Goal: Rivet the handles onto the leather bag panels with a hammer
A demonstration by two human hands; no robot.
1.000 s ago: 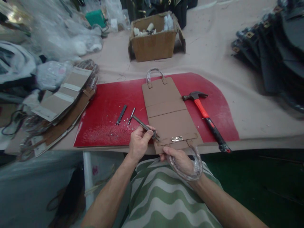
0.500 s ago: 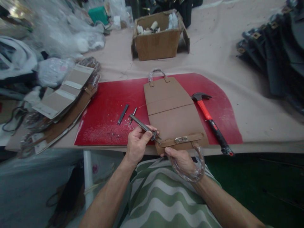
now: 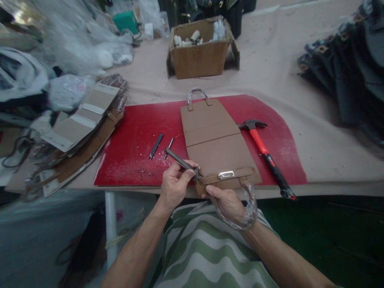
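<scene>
A tan leather bag panel (image 3: 214, 146) lies flat, its lower edge reaching the table's front edge. Across that edge runs a narrow tan strap (image 3: 240, 173) with a shiny metal clasp (image 3: 226, 175). My left hand (image 3: 175, 182) pinches a slim dark strip (image 3: 178, 158) with metal at its lower end. That end meets the left end of the tan strap; the exact joint is too small to make out. My right hand (image 3: 228, 200) grips the panel's lower edge, thumb on top. A plastic-wrapped handle (image 3: 251, 208) loops over that hand's wrist.
A red mat (image 3: 135, 140) lies under the panel. A claw hammer (image 3: 264, 154) rests at right; two small metal punches (image 3: 156, 146) lie at left among tiny bits. Behind stands a cardboard box (image 3: 198, 60). Wrapped bag pieces (image 3: 87, 120) are stacked left, dark pieces (image 3: 345, 76) right.
The dark strip's metal end has moved slightly down onto the tan strap's left end; its prongs showed plainly before. My right hand has barely shifted and keeps its grip.
</scene>
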